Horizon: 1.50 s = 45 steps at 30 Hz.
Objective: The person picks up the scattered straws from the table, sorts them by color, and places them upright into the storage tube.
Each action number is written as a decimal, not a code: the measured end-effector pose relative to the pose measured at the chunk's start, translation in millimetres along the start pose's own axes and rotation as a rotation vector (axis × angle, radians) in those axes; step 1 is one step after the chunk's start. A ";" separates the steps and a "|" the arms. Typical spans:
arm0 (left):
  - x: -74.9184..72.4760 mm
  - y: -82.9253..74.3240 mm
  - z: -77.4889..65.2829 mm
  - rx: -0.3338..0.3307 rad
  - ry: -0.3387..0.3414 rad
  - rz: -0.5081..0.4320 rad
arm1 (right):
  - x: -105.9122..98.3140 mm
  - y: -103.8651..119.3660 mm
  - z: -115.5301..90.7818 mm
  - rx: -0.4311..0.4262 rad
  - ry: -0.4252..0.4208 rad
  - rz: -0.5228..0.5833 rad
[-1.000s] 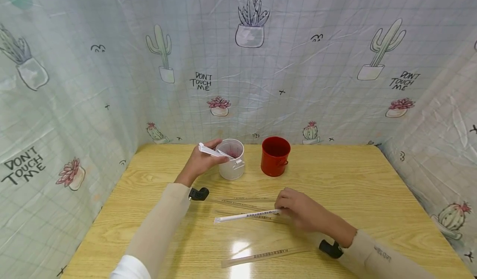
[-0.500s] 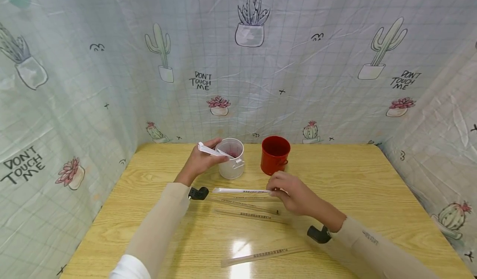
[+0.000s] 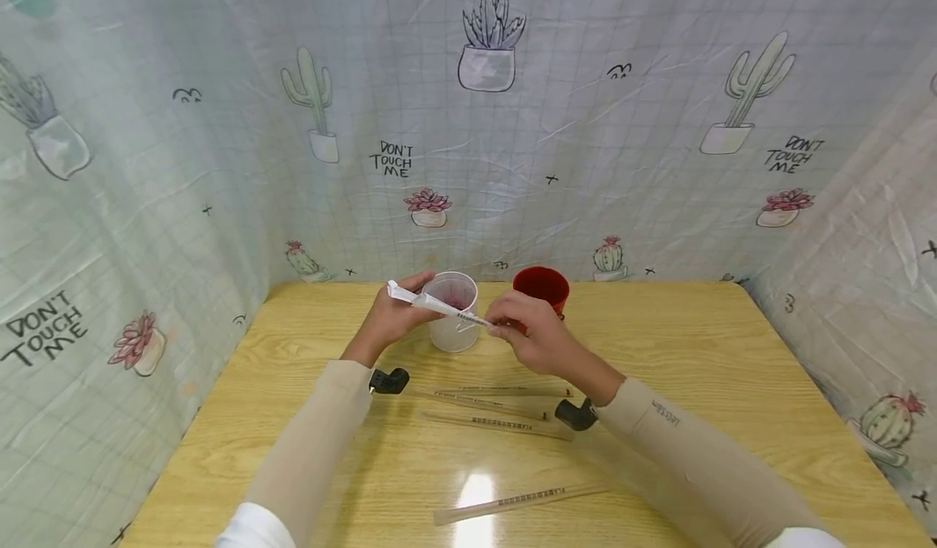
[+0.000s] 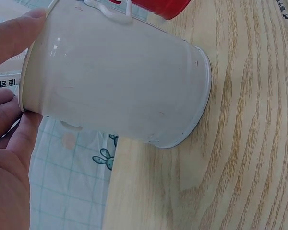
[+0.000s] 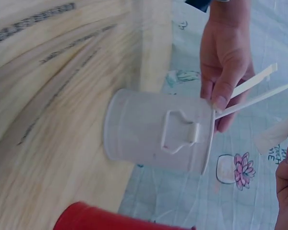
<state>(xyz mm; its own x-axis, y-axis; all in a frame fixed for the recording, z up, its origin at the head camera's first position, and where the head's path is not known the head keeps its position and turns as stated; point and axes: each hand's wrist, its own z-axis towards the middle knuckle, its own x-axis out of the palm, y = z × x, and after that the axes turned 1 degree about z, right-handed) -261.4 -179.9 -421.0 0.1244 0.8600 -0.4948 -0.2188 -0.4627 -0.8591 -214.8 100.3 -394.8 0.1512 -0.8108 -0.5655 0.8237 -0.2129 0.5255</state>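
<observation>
My left hand grips the rim of a small white bucket, thumb on one side and fingers on the other. Two white paper-wrapped straws stick out of the bucket's mouth beside that hand in the right wrist view. A folded wire handle hangs on its side. My right hand pinches one end of another white paper-wrapped straw, printed with dark characters. Its free end points left and overlaps the bucket's mouth in the head view. Something pink shows inside the bucket.
A red bucket stands right of the white one, partly behind my right hand. Several see-through straw sleeves with dark print, such as the nearest one, lie on the wooden table. A cactus-print curtain surrounds the table's back and sides.
My right hand has carried its straw up from over the table to the white bucket, moving away from me and left. The left hand has stayed on the bucket's rim.
</observation>
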 end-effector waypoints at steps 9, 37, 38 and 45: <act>-0.2 -3.1 -0.4 -0.009 -0.005 0.014 | 14.0 -7.2 32.9 0.016 -0.068 -0.026; -0.5 -2.5 -3.4 -0.007 0.006 0.018 | 49.7 -35.8 45.6 0.322 0.208 -0.335; -0.6 -2.9 -4.0 -0.008 0.004 0.018 | 49.2 -35.0 44.3 0.329 0.205 -0.330; -3.4 -6.0 -8.3 0.002 -0.005 0.057 | 37.9 -23.8 28.0 0.290 0.135 -0.276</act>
<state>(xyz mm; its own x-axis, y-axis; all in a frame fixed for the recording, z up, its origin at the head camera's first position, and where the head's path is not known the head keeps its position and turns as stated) -252.5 -181.8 -415.3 0.1073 0.8334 -0.5421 -0.2270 -0.5103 -0.8295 -244.0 59.3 -411.0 0.0325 -0.6271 -0.7782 0.6586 -0.5723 0.4886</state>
